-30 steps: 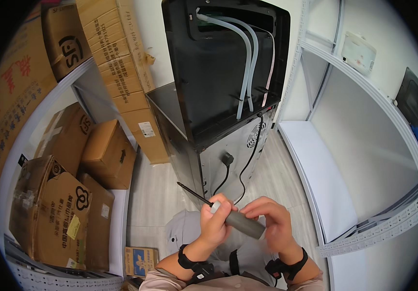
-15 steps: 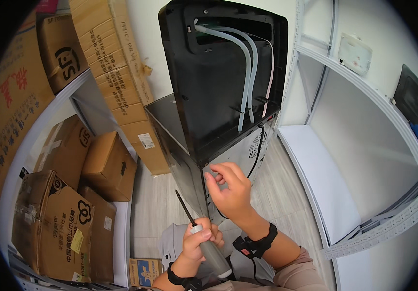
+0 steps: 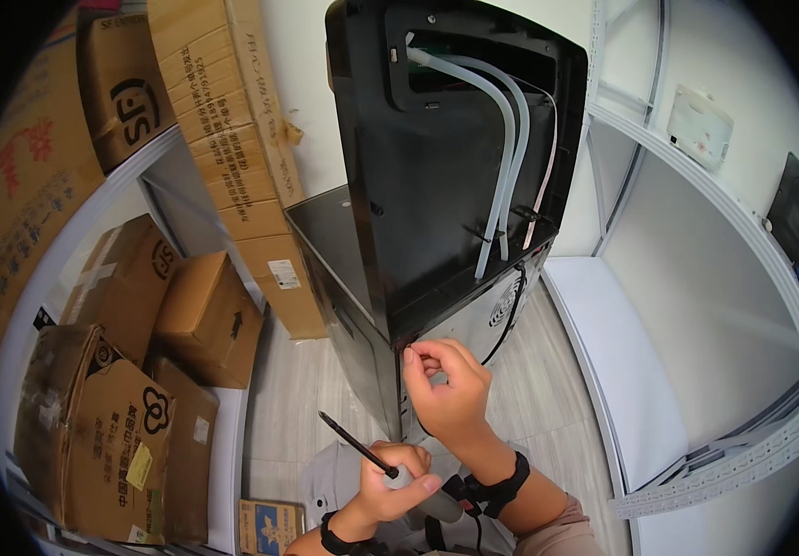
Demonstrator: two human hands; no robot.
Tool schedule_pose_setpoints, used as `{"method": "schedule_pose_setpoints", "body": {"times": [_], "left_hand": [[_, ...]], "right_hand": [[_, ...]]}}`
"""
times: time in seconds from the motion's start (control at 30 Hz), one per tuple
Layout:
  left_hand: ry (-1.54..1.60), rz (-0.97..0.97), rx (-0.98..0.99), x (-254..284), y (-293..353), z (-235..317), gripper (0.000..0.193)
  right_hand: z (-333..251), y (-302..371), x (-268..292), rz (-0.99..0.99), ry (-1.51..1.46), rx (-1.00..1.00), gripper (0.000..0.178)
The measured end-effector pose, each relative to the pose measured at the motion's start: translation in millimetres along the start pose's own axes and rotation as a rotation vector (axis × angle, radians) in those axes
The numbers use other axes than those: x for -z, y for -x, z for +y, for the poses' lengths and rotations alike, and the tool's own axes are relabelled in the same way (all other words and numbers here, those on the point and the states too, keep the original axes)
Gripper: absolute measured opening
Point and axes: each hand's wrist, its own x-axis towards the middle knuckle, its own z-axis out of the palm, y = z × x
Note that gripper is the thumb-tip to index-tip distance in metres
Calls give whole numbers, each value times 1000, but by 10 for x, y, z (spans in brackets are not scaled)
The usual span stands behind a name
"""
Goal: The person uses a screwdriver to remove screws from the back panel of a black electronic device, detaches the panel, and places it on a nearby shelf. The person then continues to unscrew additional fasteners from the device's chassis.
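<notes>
My left hand [image 3: 390, 486] is wrapped around a screwdriver [image 3: 437, 503] with a thick grey handle, its long black shaft pointing up and to the left. My right hand [image 3: 450, 389] is pinched, thumb against forefinger, at the lower corner of a tall black appliance's [image 3: 446, 176] raised back panel. Whatever lies between those fingertips is too small or hidden to make out. Two pale flexible hoses [image 3: 501, 157] and a thin white tube [image 3: 542, 176] hang down the panel from an opening near its top.
A tall cardboard carton [image 3: 223, 139] leans behind the appliance on the left. Cardboard boxes [image 3: 107, 435] fill the left shelving. White metal shelving [image 3: 622, 361] stands on the right. A black cable [image 3: 508, 320] runs down the appliance beside a round vent, and a small box [image 3: 270, 528] lies low left.
The view has shifted, so the appliance appears lower and farther right. My right fingers have drawn together at the panel corner. The screwdriver's shaft has tipped farther left.
</notes>
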Motion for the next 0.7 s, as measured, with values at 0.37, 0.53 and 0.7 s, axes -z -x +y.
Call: {"method": "schedule_pose_setpoints", "body": {"times": [0.37, 0.53, 0.7], "left_hand": [[-58, 18, -36, 92, -214, -139, 25], [-14, 25, -18, 135, -215, -129, 25], [36, 42, -9, 150, -191, -99, 26]], "right_hand": [[12, -66, 34, -73, 96, 46, 10], [131, -109, 72, -102, 213, 229, 16], [154, -124, 90, -124, 224, 258, 16]]}}
